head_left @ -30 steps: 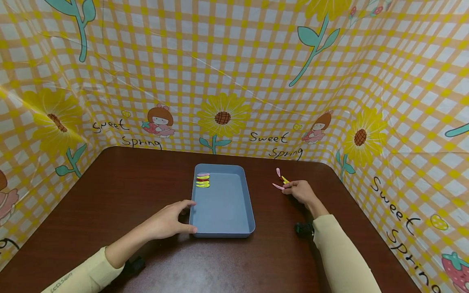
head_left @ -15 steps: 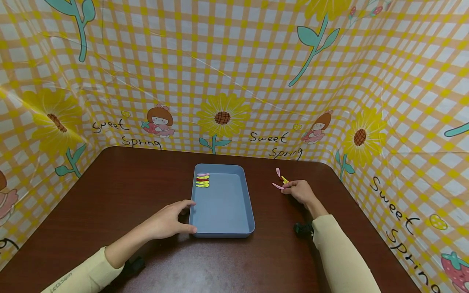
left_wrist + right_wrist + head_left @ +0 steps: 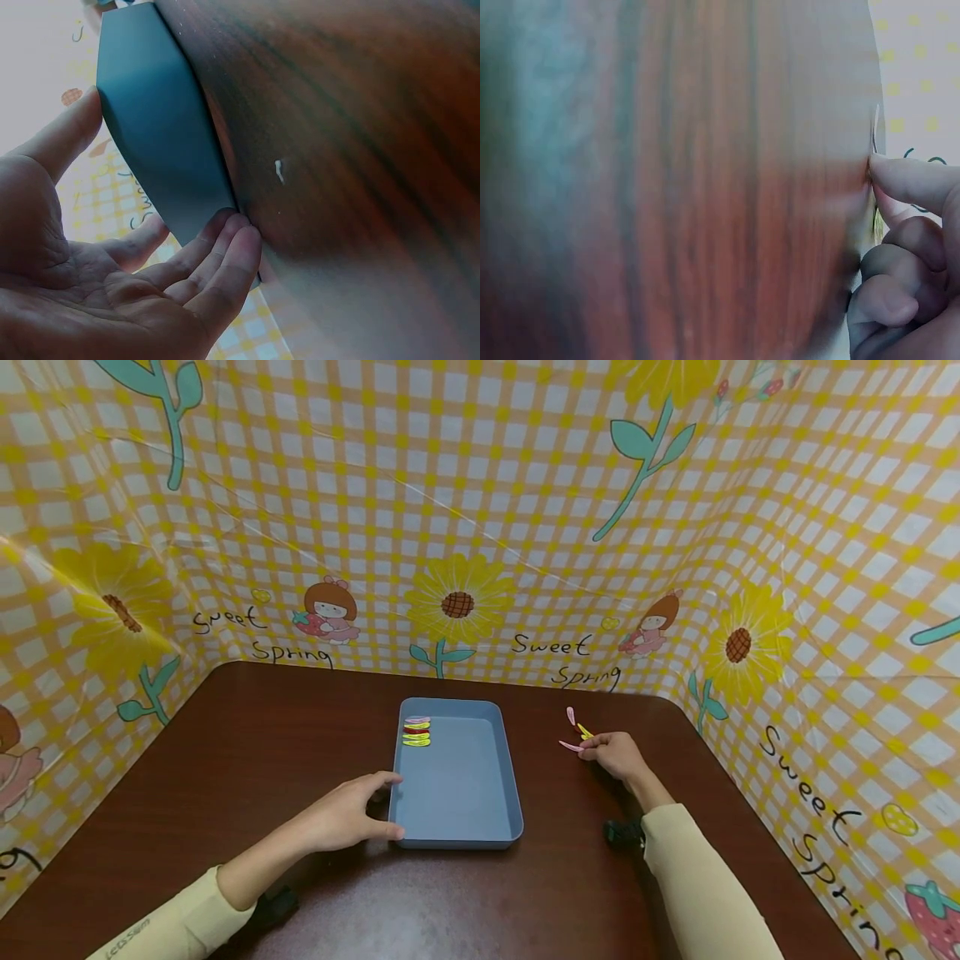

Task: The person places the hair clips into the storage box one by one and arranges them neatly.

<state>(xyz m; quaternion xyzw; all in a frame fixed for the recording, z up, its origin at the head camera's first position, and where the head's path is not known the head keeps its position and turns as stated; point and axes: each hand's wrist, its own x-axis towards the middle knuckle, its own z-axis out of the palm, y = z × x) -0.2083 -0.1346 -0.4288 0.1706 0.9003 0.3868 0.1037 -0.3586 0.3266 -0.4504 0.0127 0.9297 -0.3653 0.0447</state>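
A blue-grey rectangular tray lies on the table. In its upper left part, several hair clips in pink, yellow and dark red form a column. My left hand holds the tray's left side near the front corner; in the left wrist view its thumb meets one edge of the wall and curled fingers meet another. To the right of the tray, my right hand pinches a pink hair clip between thumb and fingertips. Beyond it lie yellow clips, partly hidden by the hand, and another pink clip.
The dark brown table is enclosed at the back and sides by a checked cloth with sunflowers. A bit of red shows beside the loose yellow clips. Each wrist carries a black device, such as the right camera.
The head view has shifted very slightly. Both hands, the tray and the clips keep their places.
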